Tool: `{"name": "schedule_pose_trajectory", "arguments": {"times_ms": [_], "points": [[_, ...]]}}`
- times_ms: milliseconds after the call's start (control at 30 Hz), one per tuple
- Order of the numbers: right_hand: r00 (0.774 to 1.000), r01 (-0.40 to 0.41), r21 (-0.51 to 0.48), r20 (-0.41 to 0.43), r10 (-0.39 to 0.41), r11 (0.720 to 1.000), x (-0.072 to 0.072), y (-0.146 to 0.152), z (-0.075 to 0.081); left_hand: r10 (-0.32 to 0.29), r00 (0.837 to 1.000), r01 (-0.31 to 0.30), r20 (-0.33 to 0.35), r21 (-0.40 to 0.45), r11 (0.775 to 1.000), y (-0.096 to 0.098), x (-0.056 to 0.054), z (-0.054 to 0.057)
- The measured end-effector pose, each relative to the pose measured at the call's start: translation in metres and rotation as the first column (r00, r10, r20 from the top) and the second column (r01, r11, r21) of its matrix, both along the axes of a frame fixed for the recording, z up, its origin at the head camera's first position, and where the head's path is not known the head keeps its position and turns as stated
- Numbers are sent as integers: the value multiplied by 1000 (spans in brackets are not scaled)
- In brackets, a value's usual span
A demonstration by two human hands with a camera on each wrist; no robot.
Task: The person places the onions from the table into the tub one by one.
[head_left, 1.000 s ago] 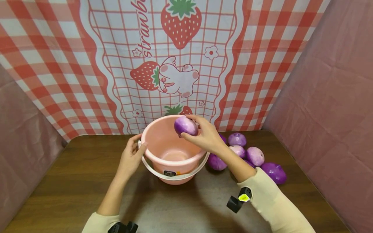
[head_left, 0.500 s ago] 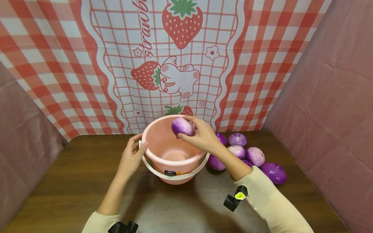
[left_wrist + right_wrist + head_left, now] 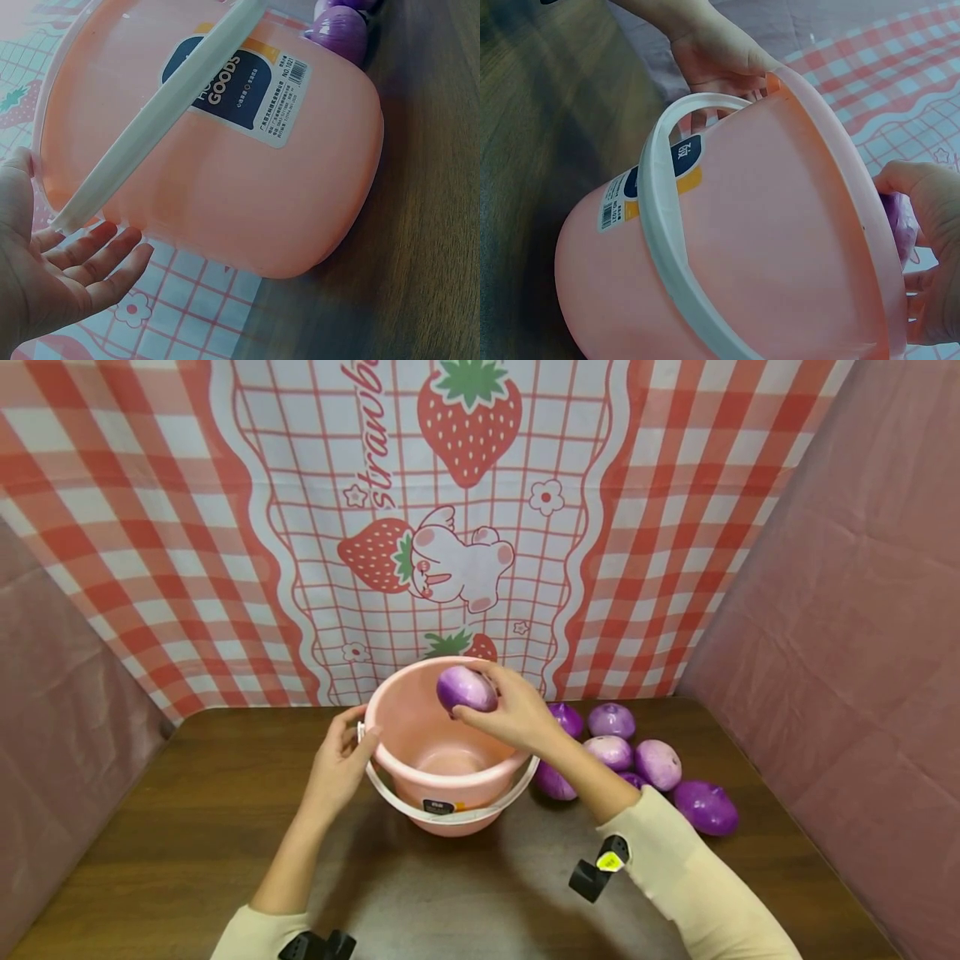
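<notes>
Onion (image 3: 465, 688), long axis sideways, darker end left (right hand (image 3: 516, 708) pinching it, left hand (image 3: 339, 762) gripping bucket (image 3: 450, 779))

In the right wrist view, onion (image 3: 902, 221) partly behind the bucket (image 3: 780, 217), handle (image 3: 661, 206) cut off below.

Bucket (image 3: 217, 191): plastic, smooth, soft sheen. Handle (image 3: 159, 114): plastic, smooth. Label (image 3: 241, 96): printed, paper-like. Held onion (image 3: 463, 688): smooth, glossy. Other onions (image 3: 705, 807): likewise glossy. Table (image 3: 187, 802): wood-grained, low sheen. Backdrop (image 3: 465, 547): printed cloth, matt, faintly creased. Side drapes (image 3: 840, 618): plain cloth, matt, wrinkled. Sleeves (image 3: 697, 868): cloth, matt.
</notes>
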State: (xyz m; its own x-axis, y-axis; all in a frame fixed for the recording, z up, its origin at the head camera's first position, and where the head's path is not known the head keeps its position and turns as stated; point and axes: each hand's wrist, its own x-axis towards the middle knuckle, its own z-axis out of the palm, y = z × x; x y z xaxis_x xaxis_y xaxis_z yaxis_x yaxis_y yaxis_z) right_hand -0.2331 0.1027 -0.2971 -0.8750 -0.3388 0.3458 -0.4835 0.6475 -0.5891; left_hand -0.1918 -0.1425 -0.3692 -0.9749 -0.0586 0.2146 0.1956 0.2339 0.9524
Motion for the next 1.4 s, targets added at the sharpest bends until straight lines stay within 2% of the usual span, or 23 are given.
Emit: {"name": "schedule_pose_trajectory", "arguments": {"times_ms": [400,1067,1400], "points": [[1000,-5,16,-4,5,1000,-3,-5,-2,5,1000,-5,9,-5,1000,0,1,0],[996,-20,59,-84,25,998,-10,-13,-4,3,1000,-4,15,6,1000,0,1,1],[990,-68,43,-121,73,997,-13,-15,-6,-4,1000,4,17,14,1000,0,1,2]]}}
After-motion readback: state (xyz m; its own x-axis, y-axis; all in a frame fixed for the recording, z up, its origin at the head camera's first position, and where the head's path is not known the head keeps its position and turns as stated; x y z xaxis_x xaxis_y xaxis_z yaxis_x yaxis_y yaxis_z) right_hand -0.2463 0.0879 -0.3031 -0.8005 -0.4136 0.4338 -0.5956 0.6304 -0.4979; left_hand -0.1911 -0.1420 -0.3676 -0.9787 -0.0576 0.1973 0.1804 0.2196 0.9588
